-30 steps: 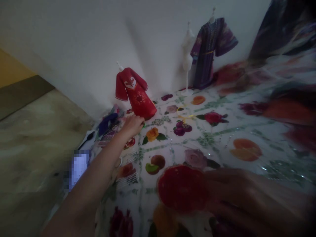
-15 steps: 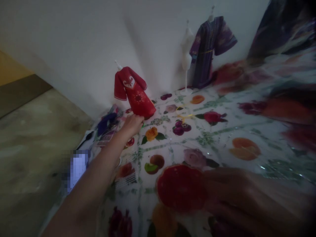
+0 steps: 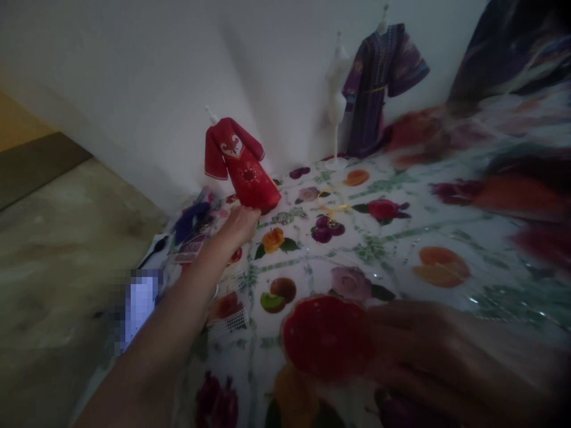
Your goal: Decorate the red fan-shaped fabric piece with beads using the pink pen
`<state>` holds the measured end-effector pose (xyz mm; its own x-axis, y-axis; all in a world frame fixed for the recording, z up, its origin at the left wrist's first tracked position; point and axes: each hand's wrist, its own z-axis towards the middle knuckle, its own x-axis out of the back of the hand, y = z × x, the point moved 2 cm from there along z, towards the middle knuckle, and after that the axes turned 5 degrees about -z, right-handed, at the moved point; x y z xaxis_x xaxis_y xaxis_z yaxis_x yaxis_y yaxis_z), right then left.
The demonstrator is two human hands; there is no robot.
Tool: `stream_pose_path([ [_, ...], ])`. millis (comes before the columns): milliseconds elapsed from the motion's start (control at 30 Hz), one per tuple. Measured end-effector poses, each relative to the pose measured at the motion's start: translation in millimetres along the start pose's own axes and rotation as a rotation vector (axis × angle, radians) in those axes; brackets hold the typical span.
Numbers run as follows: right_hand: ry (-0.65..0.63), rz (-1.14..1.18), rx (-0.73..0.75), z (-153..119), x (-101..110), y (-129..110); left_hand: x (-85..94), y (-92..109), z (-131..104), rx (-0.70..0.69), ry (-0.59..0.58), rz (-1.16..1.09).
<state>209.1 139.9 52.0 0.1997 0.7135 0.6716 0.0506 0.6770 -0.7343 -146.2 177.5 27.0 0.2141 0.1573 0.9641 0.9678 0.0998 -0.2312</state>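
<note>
A small red dress (image 3: pixel 250 169) with white and gold decoration hangs on a miniature white dress form and leans beside the wall. My left hand (image 3: pixel 244 223) reaches to its hem, fingers curled; the fingertips and whatever they grip are hidden. Close to me, my right hand (image 3: pixel 428 345) is blurred, its fingers bent together against a round, flat red piece (image 3: pixel 325 337) with a pale gold edge. I cannot make out what kind of thing that red piece is.
A flowered, fruit-printed tablecloth (image 3: pixel 307 273) covers the surface. A bare dress form (image 3: pixel 339 89) and a purple robe (image 3: pixel 372 89) stand at the back. Rhinestone mesh (image 3: pixel 229 323), dark blue cloth (image 3: pixel 191 221) and a pixelated bright screen (image 3: pixel 140 306) lie on the left.
The whole view has shifted very slightly. Both hands, the red dress and the round red piece stay in nearly the same places.
</note>
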Motion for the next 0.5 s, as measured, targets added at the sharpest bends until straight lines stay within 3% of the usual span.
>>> stream_pose_path([
  [100, -0.165, 0.055, -0.064, 1.2, 2.0, -3.3, -1.0, 0.2, -0.5, -0.008, 0.006, 0.003],
  [300, -0.206, 0.04, -0.071, 0.4, 1.3, -2.6, -0.4, 3.8, -3.3, -0.005, 0.037, -0.009],
  [433, -0.177, 0.017, -0.03, 1.7, 0.8, -3.0, -0.6, 4.9, -4.7, 0.021, 0.044, -0.027],
  [500, -0.073, 0.019, 0.011, 2.4, 2.8, -4.8, -0.8, 4.8, -4.9, 0.025, 0.045, -0.036],
])
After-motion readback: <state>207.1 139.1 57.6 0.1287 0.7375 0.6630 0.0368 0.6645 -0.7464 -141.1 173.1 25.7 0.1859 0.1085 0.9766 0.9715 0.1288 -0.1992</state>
